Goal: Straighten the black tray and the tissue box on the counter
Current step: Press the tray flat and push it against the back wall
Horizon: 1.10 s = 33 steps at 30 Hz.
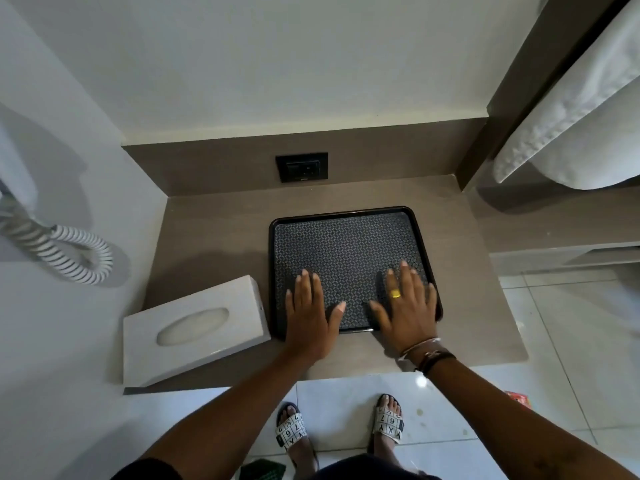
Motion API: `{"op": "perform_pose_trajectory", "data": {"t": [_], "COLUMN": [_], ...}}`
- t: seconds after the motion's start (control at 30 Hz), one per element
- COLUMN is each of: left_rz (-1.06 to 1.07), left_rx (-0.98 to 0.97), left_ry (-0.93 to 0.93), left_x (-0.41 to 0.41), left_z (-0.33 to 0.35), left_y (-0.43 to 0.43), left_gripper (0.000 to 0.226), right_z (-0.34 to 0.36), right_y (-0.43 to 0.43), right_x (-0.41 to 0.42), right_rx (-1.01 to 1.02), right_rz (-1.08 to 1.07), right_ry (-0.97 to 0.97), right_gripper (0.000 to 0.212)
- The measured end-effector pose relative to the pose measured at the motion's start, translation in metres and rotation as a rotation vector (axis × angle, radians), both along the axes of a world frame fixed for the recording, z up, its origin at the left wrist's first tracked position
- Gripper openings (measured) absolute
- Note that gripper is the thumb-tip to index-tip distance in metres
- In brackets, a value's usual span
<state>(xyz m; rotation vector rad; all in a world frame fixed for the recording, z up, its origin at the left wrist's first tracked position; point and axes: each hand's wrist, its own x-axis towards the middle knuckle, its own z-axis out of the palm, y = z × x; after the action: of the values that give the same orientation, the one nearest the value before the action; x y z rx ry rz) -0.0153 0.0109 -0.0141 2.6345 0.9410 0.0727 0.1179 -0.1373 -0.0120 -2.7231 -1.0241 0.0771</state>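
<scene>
The black tray, lined with a patterned mat, lies on the brown counter with its edges roughly parallel to the back wall. Both my hands rest flat on its near part, fingers spread. My left hand covers the near left corner and my right hand, wearing a gold ring, covers the near right corner. The white tissue box lies left of the tray at the counter's front left, turned at an angle, its corner almost touching the tray's left rim.
A black wall socket sits in the brown backsplash behind the tray. A coiled white cord hangs on the left wall. White towels hang at the upper right. The counter's front edge lies just below my wrists, with tiled floor beyond.
</scene>
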Motion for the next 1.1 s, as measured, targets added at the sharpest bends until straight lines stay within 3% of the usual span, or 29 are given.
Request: {"op": "perform_pose_trajectory", "data": {"t": [0.3, 1.1], "left_rz": [-0.095, -0.127], "left_rx": [0.084, 0.075], "left_ry": [0.073, 0.126], "left_x": [-0.023, 0.042], "left_z": [-0.029, -0.032], "left_y": [0.017, 0.097], "left_gripper": [0.084, 0.087], "right_z": [-0.028, -0.030], "right_y": [0.006, 0.077], "right_x": [-0.012, 0.053], "right_rx": [-0.198, -0.174], "right_rz": [0.042, 0.025], "right_ry": [0.065, 0.045], "right_gripper": [0.081, 0.082]}}
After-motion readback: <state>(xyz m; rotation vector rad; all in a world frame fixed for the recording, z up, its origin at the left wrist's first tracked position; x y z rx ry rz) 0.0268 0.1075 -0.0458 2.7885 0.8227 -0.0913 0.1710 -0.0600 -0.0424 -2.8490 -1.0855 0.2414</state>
